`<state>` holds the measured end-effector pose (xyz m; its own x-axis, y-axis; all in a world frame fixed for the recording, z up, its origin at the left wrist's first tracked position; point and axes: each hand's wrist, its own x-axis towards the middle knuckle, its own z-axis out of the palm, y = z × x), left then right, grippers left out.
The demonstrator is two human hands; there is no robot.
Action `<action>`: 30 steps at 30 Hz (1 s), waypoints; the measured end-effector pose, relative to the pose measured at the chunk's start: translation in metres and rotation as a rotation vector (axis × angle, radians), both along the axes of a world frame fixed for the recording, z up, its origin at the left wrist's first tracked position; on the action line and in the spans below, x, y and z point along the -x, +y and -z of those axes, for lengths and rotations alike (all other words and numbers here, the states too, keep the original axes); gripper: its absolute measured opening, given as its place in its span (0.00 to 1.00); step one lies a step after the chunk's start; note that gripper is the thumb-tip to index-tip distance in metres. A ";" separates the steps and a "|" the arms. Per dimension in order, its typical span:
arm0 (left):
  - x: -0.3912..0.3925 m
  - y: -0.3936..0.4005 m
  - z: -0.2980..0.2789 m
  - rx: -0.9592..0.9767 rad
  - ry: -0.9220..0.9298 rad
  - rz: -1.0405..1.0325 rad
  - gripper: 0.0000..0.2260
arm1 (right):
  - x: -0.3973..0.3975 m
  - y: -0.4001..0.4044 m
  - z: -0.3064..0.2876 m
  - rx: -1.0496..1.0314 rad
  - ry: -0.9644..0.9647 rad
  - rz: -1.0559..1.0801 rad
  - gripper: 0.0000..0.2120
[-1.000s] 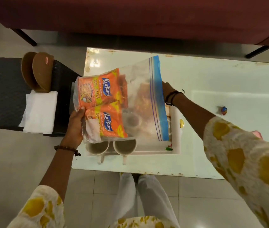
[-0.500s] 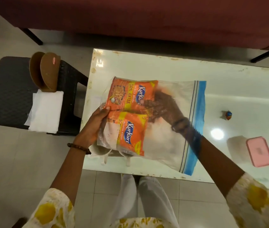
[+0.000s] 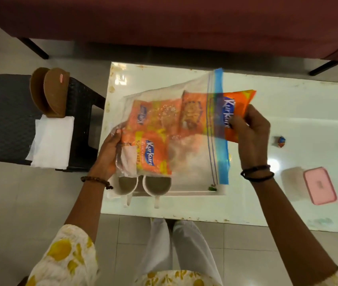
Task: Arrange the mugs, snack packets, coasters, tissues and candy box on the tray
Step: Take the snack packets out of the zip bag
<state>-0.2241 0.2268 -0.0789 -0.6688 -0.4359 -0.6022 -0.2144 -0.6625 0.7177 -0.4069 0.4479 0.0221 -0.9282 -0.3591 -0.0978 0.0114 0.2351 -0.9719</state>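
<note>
My left hand grips the closed end of a clear zip bag with a blue seal strip, held above the white tray. Two orange snack packets lie inside the bag. My right hand pinches a third orange snack packet that sticks halfway out of the bag's mouth. Two white mugs stand at the tray's near edge, partly hidden by the bag. Brown coasters and white tissues rest on a black stool to the left. The pink candy box sits on the table to the right.
The white table carries loose wrapped candies and others near its right edge. A dark red sofa runs along the far side. My legs stand at the table's near edge on a tiled floor.
My right hand was reaching inside the bag; now it has drawn one orange packet out through the mouth toward the right. The bag has tilted so its blue seal points right.
</note>
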 end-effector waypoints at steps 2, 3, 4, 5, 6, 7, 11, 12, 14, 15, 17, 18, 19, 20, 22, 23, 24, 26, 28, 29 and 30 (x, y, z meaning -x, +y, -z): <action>-0.012 -0.011 0.002 -0.050 -0.047 -0.080 0.16 | 0.003 0.020 0.008 -0.067 0.057 0.124 0.07; -0.017 -0.015 0.004 -0.056 -0.076 -0.096 0.17 | 0.004 0.030 0.014 -0.109 0.073 0.160 0.07; -0.022 -0.018 0.005 -0.070 -0.092 -0.105 0.18 | 0.004 0.038 0.023 -0.151 0.073 0.167 0.05; -0.026 -0.021 0.007 -0.065 -0.094 -0.101 0.18 | 0.006 0.043 0.034 -0.206 0.065 0.159 0.03; -0.028 -0.022 0.004 -0.061 -0.098 -0.099 0.18 | 0.006 0.046 0.044 -0.284 0.063 0.148 0.04; -0.028 -0.024 0.004 -0.054 -0.101 -0.102 0.17 | 0.007 0.050 0.056 -0.365 0.080 0.122 0.07; -0.027 -0.024 -0.003 -0.034 -0.117 -0.120 0.20 | 0.013 0.060 0.091 -0.636 0.225 0.041 0.10; -0.026 -0.023 -0.004 -0.024 -0.113 -0.126 0.21 | 0.015 0.061 0.096 -0.658 0.225 0.036 0.08; -0.024 -0.020 -0.006 -0.029 -0.090 -0.118 0.18 | 0.018 0.060 0.105 -0.680 0.174 0.011 0.07; -0.022 -0.017 -0.007 -0.033 -0.082 -0.105 0.17 | 0.019 0.059 0.109 -0.671 0.125 0.006 0.06; -0.018 -0.011 -0.010 -0.050 -0.081 -0.093 0.17 | 0.021 0.053 0.116 -0.594 -0.017 0.027 0.05; -0.017 -0.008 -0.009 -0.057 -0.086 -0.094 0.18 | 0.022 0.050 0.119 -0.545 -0.084 0.037 0.07; -0.015 -0.006 -0.008 -0.061 -0.096 -0.087 0.19 | 0.023 0.048 0.122 -0.499 -0.143 0.040 0.08; -0.012 -0.003 -0.007 -0.058 -0.104 -0.076 0.19 | 0.023 0.047 0.125 -0.460 -0.191 0.039 0.08; -0.006 0.003 -0.005 -0.045 -0.118 -0.052 0.20 | 0.024 0.046 0.128 -0.438 -0.250 0.054 0.05; -0.003 0.006 -0.003 -0.034 -0.116 -0.034 0.19 | 0.025 0.047 0.127 -0.438 -0.269 0.063 0.08; 0.000 0.009 -0.002 -0.028 -0.105 -0.015 0.17 | 0.025 0.048 0.125 -0.446 -0.277 0.061 0.13; 0.006 0.014 -0.001 -0.034 -0.075 0.020 0.15 | 0.025 0.053 0.117 -0.473 -0.192 0.035 0.22; 0.010 0.018 0.001 -0.047 -0.048 0.038 0.13 | 0.021 0.058 0.101 -0.479 0.045 0.036 0.22; 0.013 0.019 0.001 -0.049 -0.053 0.030 0.13 | 0.019 0.059 0.092 -0.447 0.184 0.027 0.17; 0.016 0.020 -0.001 -0.059 -0.049 0.024 0.12 | 0.017 0.060 0.085 -0.439 0.291 -0.009 0.11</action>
